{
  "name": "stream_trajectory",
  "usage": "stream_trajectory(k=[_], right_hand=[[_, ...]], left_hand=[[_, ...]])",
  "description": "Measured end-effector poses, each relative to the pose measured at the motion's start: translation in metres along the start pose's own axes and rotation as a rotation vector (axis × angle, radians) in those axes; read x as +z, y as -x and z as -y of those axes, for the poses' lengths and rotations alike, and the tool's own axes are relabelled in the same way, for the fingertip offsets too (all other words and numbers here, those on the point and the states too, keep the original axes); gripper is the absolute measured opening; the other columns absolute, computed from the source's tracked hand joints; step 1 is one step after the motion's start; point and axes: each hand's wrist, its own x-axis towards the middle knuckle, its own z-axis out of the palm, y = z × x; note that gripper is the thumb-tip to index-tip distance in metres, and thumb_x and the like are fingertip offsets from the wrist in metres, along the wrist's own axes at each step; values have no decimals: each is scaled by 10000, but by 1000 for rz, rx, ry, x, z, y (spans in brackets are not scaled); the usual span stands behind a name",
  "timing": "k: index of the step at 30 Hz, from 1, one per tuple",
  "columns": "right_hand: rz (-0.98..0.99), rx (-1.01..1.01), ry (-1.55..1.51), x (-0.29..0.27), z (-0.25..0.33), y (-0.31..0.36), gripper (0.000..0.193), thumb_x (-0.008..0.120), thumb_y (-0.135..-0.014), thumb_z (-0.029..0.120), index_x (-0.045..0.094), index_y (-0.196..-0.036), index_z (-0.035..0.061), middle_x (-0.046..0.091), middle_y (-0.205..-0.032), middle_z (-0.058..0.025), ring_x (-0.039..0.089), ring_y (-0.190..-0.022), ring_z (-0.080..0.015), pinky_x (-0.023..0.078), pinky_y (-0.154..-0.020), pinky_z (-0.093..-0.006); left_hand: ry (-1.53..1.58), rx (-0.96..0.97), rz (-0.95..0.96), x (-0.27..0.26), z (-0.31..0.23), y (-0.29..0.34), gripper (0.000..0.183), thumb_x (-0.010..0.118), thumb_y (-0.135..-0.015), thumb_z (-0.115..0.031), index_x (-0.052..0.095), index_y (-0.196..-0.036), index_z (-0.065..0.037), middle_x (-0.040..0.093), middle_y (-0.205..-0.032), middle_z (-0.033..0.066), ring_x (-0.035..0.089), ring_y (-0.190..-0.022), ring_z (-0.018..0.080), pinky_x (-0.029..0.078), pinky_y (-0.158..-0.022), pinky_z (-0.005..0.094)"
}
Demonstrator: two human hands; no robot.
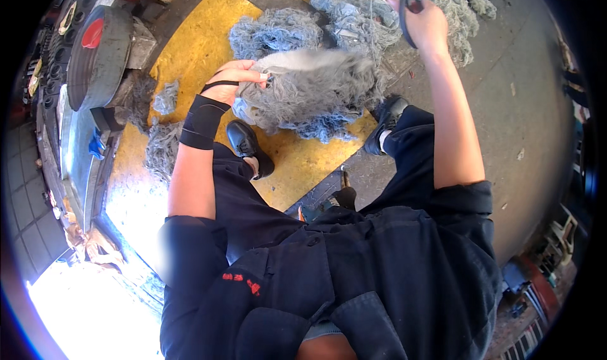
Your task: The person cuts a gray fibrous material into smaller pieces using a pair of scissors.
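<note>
My left hand (226,88), with a black wrist wrap, is closed on the left edge of a shaggy grey fibre bundle (310,88). A pale, blurred strip runs along the bundle's far edge. Up at the far right, my right hand (429,28) grips dark-handled scissors (406,19); their blades point away and leave the top of the view. Below and beyond the bundle lie tangled blue-grey fibre clumps (275,32), with more beside the scissors (351,15).
My shoes (243,138) stand on either side of the fibre, over yellow-painted floor (190,37). Smaller fibre scraps (165,99) lie to the left. A large round dark drum or wheel (98,59) and a cluttered metal ledge line the left side. Assorted items (559,240) sit at the right rim.
</note>
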Motion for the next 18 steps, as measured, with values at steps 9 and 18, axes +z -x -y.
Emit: stream_trajectory(k=[9, 18], right_hand=[[1359, 407, -853, 37, 86, 136, 682, 534, -740, 736, 527, -594, 70, 511, -543, -12, 451, -399, -87, 355, -377, -225], [1577, 587, -900, 49, 84, 172, 642, 445, -791, 742, 422, -661, 114, 400, -572, 0, 362, -451, -90, 317, -425, -237]], left_hand=[[184, -69, -149, -17, 28, 0, 221, 601, -851, -147, 606, -1007, 10, 622, -899, 45, 579, -806, 115, 440, -753, 242], [168, -64, -102, -12, 11, 15, 211, 560, -883, -143, 579, -1046, -10, 608, -915, 15, 577, -800, 92, 455, -730, 231]])
